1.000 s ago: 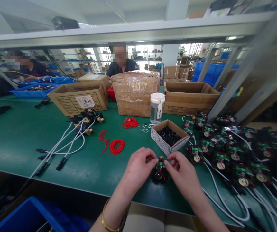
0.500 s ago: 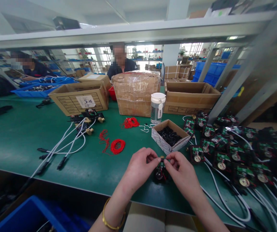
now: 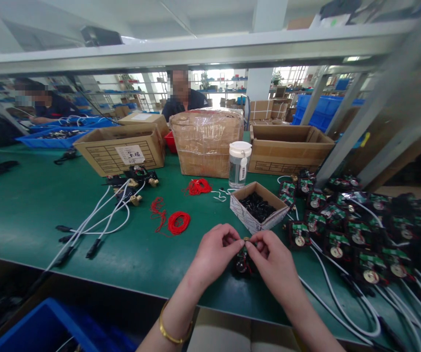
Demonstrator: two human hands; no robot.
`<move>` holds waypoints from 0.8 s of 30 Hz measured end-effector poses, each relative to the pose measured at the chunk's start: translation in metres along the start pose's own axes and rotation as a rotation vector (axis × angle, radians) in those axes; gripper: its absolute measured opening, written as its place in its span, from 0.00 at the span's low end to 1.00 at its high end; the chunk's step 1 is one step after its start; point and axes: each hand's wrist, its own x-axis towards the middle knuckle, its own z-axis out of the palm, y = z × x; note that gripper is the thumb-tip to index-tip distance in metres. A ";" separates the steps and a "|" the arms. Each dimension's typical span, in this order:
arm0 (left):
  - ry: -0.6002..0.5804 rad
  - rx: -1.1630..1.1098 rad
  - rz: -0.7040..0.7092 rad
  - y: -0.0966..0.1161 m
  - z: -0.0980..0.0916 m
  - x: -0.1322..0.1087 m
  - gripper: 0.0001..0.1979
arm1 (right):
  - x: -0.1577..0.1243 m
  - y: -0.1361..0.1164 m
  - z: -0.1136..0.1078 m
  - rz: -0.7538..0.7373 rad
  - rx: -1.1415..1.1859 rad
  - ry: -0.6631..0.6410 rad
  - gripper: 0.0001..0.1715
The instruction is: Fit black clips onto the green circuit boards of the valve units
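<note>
A small black electronic assembly (image 3: 242, 266) with a green circuit board and a round metallic part rests on the green table in front of me. My left hand (image 3: 215, 249) pinches its far end from the left, thumb and forefinger together. From the right, my right hand (image 3: 271, 254) pinches the same end, its fingertips almost meeting the left ones. A bit of brass (image 3: 246, 239) shows between the fingertips; the exact grip point is hidden. Just beyond my hands stands an open carton (image 3: 243, 215) of small black parts.
Many similar circuit-board assemblies (image 3: 337, 244) with white cables crowd the right side. Red wire coils (image 3: 178, 223) and a lidded cup (image 3: 237, 168) lie beyond my hands. Cabled brass-fitted parts (image 3: 124, 193) are at left. Cardboard boxes (image 3: 206, 144) line the back, where two people sit.
My right hand has shifted slightly to the left, closer to the left fingertips. The assembly stays in place between both hands, very slightly turned.
</note>
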 end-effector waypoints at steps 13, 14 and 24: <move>-0.035 -0.270 -0.073 -0.011 -0.003 -0.009 0.08 | 0.001 -0.001 0.002 0.000 0.006 0.013 0.15; -0.025 -0.272 -0.072 -0.013 -0.001 -0.010 0.08 | 0.002 -0.001 0.003 -0.014 -0.012 0.020 0.15; 0.009 -0.270 -0.062 -0.020 0.002 -0.011 0.09 | 0.006 -0.002 0.008 -0.086 -0.082 0.033 0.13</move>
